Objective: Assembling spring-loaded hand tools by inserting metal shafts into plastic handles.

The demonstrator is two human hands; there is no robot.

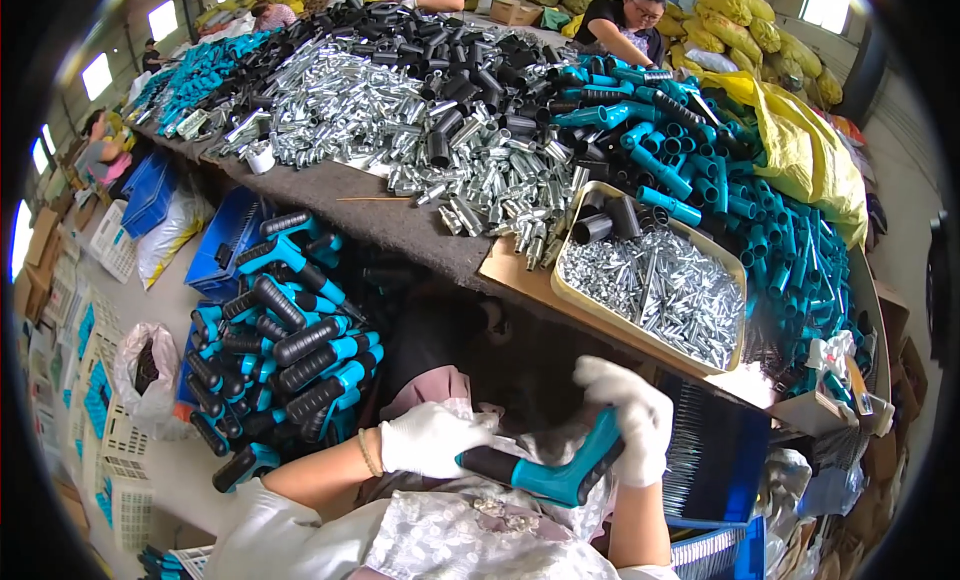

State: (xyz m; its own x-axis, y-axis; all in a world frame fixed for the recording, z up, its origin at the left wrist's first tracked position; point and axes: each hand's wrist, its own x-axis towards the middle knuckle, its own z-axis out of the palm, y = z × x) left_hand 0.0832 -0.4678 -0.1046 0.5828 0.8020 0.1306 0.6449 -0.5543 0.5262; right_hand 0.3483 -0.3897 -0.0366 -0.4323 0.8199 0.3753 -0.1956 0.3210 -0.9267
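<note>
Both my hands wear white gloves and hold one teal and black plastic handle [560, 470] over my lap. My left hand [430, 438] grips its black end. Around the teal upper end, my right hand [628, 412] is closed. A beige tray [578, 298] of small silver metal parts lies on the bench just beyond my right hand. To my left, a blue crate holds a stack of finished teal and black handles [290, 355].
The long bench [370, 215] carries heaps of silver metal tubes [400, 110], black sleeves [470, 60] and teal parts [760, 230]. A yellow sack [810, 150] lies at the right. A person [625, 22] works at the far end. A dark box of nails [710, 460] stands at my right.
</note>
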